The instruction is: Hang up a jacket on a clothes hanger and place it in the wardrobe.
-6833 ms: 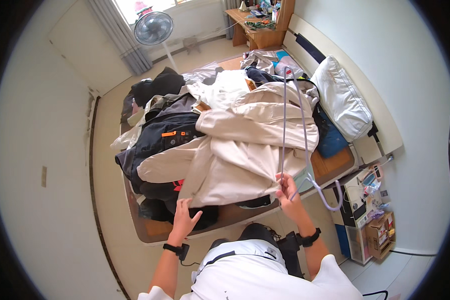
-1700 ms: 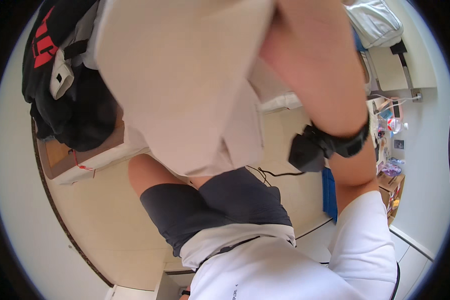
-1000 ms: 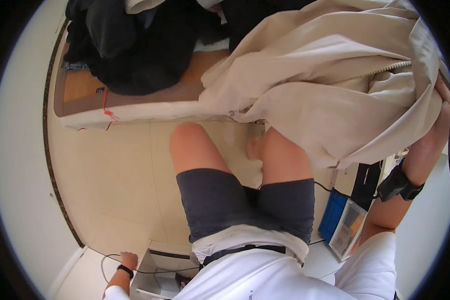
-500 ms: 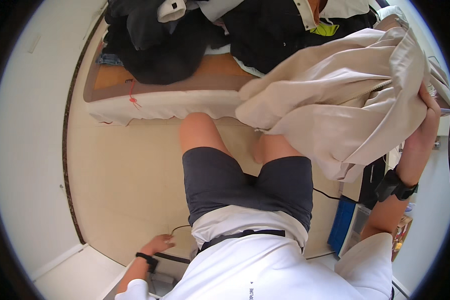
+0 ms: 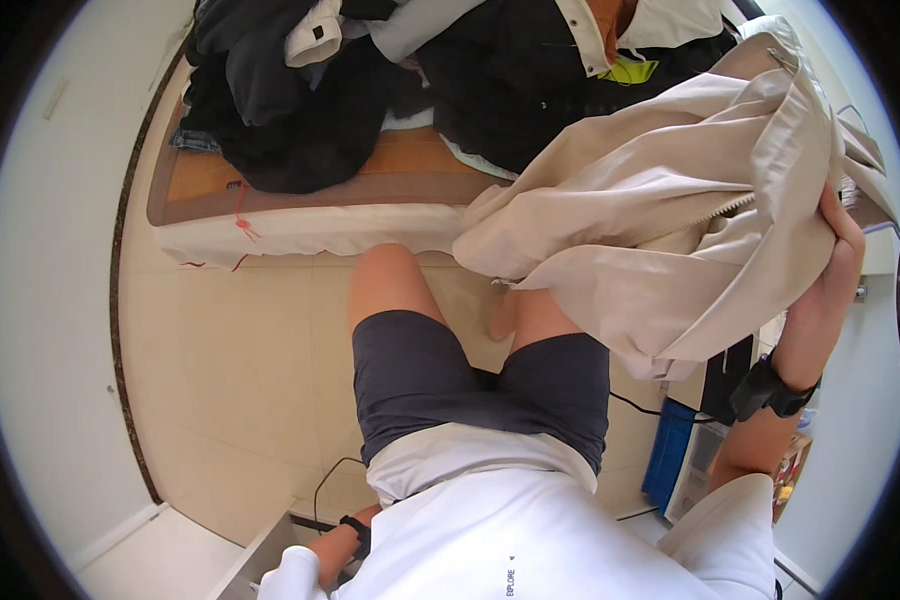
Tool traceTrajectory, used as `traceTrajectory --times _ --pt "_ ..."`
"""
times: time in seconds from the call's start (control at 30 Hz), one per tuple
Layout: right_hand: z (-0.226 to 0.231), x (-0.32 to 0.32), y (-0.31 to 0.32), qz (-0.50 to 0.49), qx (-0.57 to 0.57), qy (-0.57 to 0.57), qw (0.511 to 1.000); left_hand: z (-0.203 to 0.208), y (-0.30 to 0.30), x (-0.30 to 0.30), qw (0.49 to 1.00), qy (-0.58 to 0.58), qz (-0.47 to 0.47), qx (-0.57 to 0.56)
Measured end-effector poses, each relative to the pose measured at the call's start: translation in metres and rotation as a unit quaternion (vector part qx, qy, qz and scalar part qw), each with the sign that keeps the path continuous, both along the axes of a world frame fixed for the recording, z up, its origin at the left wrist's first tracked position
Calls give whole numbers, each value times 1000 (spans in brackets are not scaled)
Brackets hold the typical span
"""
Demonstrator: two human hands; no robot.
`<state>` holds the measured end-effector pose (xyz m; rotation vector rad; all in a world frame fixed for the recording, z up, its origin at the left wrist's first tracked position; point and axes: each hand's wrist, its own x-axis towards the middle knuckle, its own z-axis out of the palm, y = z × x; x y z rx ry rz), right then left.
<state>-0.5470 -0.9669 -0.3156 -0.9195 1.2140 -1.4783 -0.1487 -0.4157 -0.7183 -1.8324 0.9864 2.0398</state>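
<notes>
My right hand (image 5: 838,250) is closed on a beige zip jacket (image 5: 660,210), holding it up at the right by its edge. The jacket drapes leftward across the front of the bed and over my right knee, and part of its metal zipper shows. The fingers are partly hidden by the cloth. At lower left, my left hand (image 5: 368,516) reaches down beside my hip. Only a sliver of it shows past the black wristband; its fingers are hidden behind my white shirt.
A low bed (image 5: 310,225) with a white skirt bears a heap of dark clothes (image 5: 310,140). A blue bin (image 5: 668,455) and a black cable (image 5: 635,407) lie at right. A grey panel (image 5: 260,560) stands by my left arm. White walls rise on both sides.
My left hand has moved right and inward, from showing its fingers by the cable to being mostly hidden behind my shirt. The right hand still holds the jacket; the whole view has shifted slightly.
</notes>
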Motion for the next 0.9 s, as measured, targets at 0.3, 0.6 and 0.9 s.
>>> traceTrajectory --times 0.3,0.6,0.9 --pt "-14 -21 -11 45 27 18 998 14 5 7 999 -7 -6 42" --pt "-21 -28 -16 25 62 -18 998 27 10 9 998 -15 -7 67" --pt "-30 -30 -7 -1 41 44 998 39 5 11 996 -26 -20 84"
